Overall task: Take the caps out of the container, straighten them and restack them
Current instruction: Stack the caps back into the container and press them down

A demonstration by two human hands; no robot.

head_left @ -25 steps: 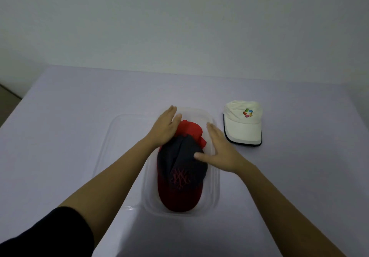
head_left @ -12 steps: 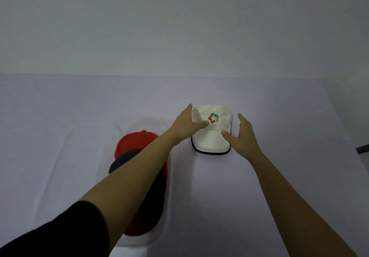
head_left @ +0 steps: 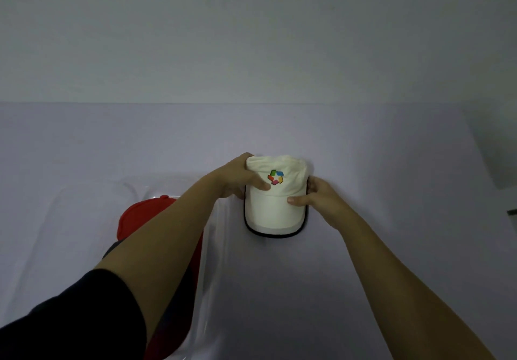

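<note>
A white cap [head_left: 272, 208] with a coloured emblem and a dark-edged visor lies on the table, visor toward me. My left hand [head_left: 237, 177] grips its left side with the thumb on the crown. My right hand [head_left: 319, 196] holds its right side, thumb on the visor's base. To the left, a clear plastic container [head_left: 84, 211] holds a red cap [head_left: 140, 217] and a dark cap, both largely hidden behind my left forearm.
The table [head_left: 363, 149] is covered in a pale lilac cloth and meets a plain wall at the back. Its right edge runs near the frame's right side.
Both hands left the caps in the container, moved right to the white cap and closed on its two sides. My view shifted right with them.
</note>
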